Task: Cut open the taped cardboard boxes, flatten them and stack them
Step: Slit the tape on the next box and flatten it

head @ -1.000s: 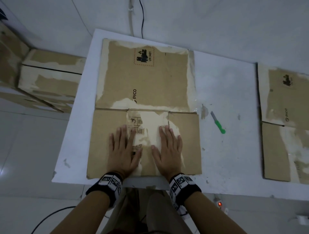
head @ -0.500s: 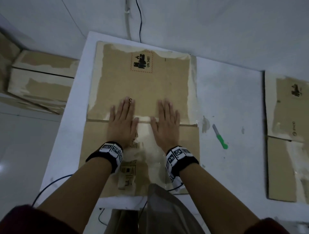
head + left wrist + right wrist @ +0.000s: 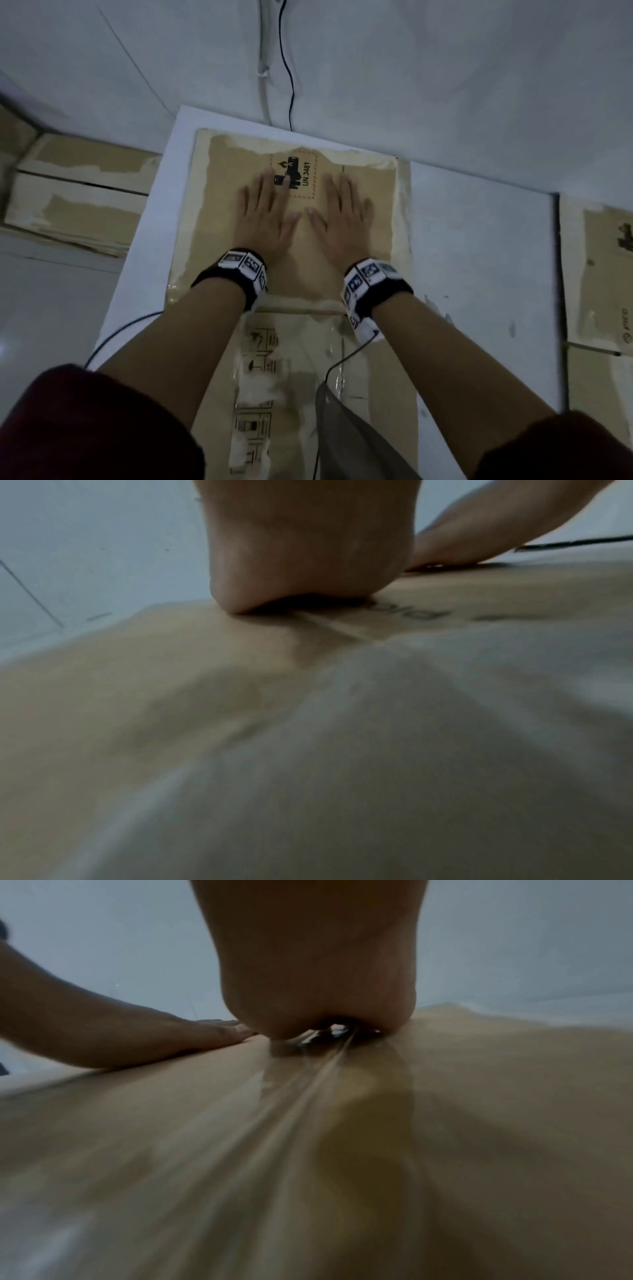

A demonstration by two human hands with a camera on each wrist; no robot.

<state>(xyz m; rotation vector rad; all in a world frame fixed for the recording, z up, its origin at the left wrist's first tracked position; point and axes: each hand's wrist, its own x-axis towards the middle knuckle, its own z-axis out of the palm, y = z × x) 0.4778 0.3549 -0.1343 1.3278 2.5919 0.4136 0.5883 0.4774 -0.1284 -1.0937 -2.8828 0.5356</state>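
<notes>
white table (image 3: 479, 240) | black cable (image 3: 290, 78) on wall (image 3: 445, 68)

We count two flattened brown cardboard boxes (image 3: 359, 212) (image 3: 596, 274) on one white table (image 3: 479, 260), and two hands (image 3: 265, 219) (image 3: 342, 222).

Left hand (image 3: 265, 219) and right hand (image 3: 342, 221) flat on flattened cardboard box (image 3: 373, 219), white table (image 3: 479, 274)

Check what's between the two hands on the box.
Head view: only bare cardboard of the flattened box, with part of its UN 3481 label, between left hand and right hand.
</notes>
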